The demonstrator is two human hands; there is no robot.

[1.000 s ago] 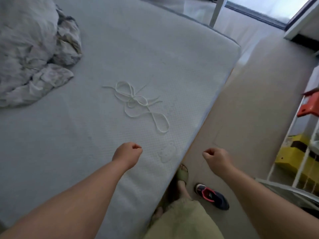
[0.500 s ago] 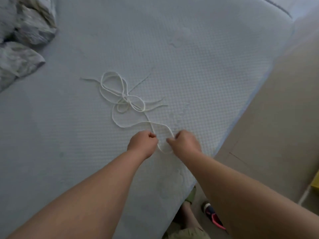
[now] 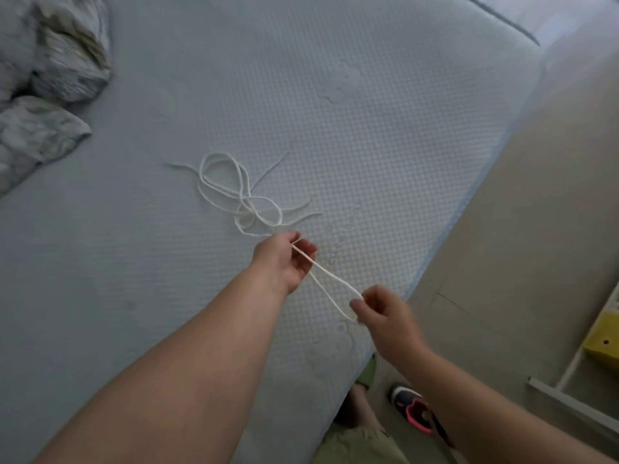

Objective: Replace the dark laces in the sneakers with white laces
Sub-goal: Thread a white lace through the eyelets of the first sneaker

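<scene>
Fingers of left hand [image 3: 284, 262] curled loosely around the far end of a lifted loop of white laces [image 3: 246, 199]; thumb and fingers of right hand [image 3: 382, 313] pinched on the near end of the same loop. Loop drawn out as two strands just above mattress [image 3: 385, 145], long axis running from far-left to near-right, closed bend pointing near-right into the right-hand pinch. Remainder of laces in a loose tangle flat on mattress, just beyond the left hand on the far-left side, several free ends fanned toward far and right. Left hand nearer the tangle; right hand nearer the mattress edge and the floor. Judged step: drawing one lace clear of the tangle, so pull best continued along the loop's axis toward near-right, with left-hand fingers as guide. Possible snag where strands cross in the tangle. Dark sneaker [image 3: 413, 410] with pink lining on floor [image 3: 502, 246] below the right forearm, partly hidden, well apart from the laces; state of its lacing not discernible. Crumpled bedding [image 3: 57, 78] at far left of mattress. Yellow object [image 3: 603, 339] at right edge.
</scene>
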